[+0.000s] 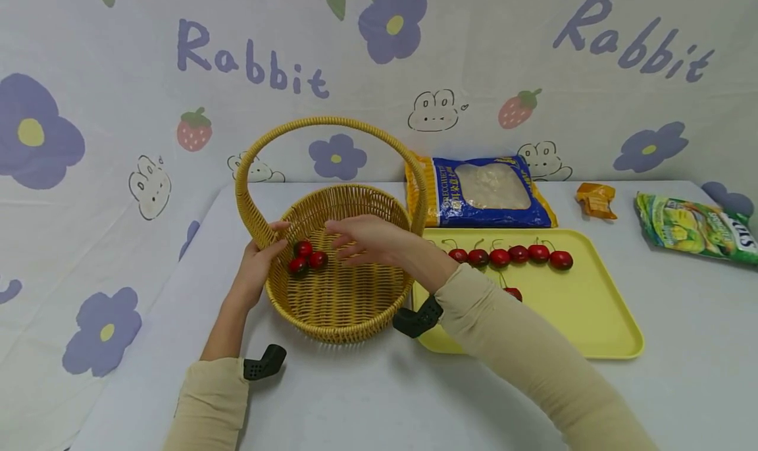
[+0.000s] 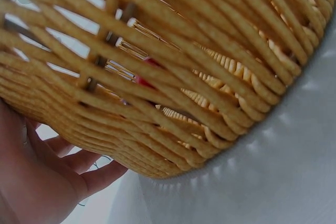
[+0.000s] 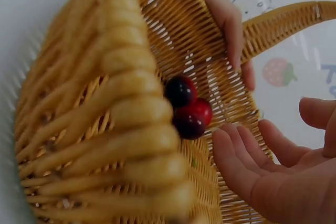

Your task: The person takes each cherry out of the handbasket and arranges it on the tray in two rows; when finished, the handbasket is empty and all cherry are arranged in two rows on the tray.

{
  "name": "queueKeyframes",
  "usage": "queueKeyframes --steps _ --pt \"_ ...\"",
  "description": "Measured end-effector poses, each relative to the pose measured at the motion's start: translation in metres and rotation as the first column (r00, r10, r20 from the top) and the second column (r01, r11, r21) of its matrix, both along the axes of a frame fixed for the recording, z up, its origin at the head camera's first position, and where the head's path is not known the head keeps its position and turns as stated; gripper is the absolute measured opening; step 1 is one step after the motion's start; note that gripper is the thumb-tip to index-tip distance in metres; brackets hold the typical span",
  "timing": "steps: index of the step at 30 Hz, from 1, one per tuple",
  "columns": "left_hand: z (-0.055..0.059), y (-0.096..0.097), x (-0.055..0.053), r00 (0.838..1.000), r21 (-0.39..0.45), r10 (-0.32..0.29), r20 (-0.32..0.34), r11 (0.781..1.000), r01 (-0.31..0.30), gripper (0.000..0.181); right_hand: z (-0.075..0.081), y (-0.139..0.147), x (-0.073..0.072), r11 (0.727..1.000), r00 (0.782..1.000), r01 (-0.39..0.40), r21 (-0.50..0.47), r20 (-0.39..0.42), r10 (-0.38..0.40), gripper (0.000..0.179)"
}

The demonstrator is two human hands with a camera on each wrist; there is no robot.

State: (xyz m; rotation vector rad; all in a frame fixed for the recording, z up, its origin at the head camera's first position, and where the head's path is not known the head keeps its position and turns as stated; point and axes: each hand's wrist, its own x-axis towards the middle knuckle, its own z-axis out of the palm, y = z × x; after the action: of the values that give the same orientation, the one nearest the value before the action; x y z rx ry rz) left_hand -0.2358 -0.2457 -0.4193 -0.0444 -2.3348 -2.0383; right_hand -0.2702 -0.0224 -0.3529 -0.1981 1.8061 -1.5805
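A round woven wicker basket (image 1: 340, 332) with a tall arched handle stands on the table. At its left side my left hand (image 1: 256, 266) grips the rim by the foot of the handle, fingers hooked over the edge. Three dark red cherries (image 1: 299, 265) lie together on the left of the basket floor; the right wrist view shows these cherries (image 3: 190, 119) over the rim. Above the basket's inside, my right hand (image 1: 370, 237) has its fingers loosely extended and holds nothing. In the left wrist view my left hand (image 2: 50, 182) reaches up against the weave.
Right of the basket lies a yellow tray (image 1: 592, 319) with a row of stemmed cherries (image 1: 499, 259); one more cherry (image 1: 514, 293) shows beside my right sleeve. Behind are a blue and yellow pasta bag (image 1: 491, 194), a small orange packet (image 1: 596, 201) and a green snack bag (image 1: 695, 227).
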Motion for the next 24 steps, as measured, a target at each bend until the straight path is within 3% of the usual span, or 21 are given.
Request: queueKeyframes --steps 6,13,24 --pt "0.0 0.0 -0.001 1.0 -0.001 0.004 -0.005 1.0 -0.004 0.04 -0.002 -0.014 -0.008 0.994 0.999 0.032 0.101 0.02 -0.034 0.049" --pt "0.001 -0.001 -0.002 1.0 0.01 0.001 -0.009 1.0 -0.001 0.04 0.003 -0.025 -0.013 0.978 0.999 0.003 0.207 0.047 -0.013 0.05" --pt "0.0 0.0 -0.001 1.0 0.003 0.002 -0.01 1.0 -0.002 0.039 0.006 -0.035 -0.019 0.974 0.999 0.003 0.227 0.041 -0.013 0.049"
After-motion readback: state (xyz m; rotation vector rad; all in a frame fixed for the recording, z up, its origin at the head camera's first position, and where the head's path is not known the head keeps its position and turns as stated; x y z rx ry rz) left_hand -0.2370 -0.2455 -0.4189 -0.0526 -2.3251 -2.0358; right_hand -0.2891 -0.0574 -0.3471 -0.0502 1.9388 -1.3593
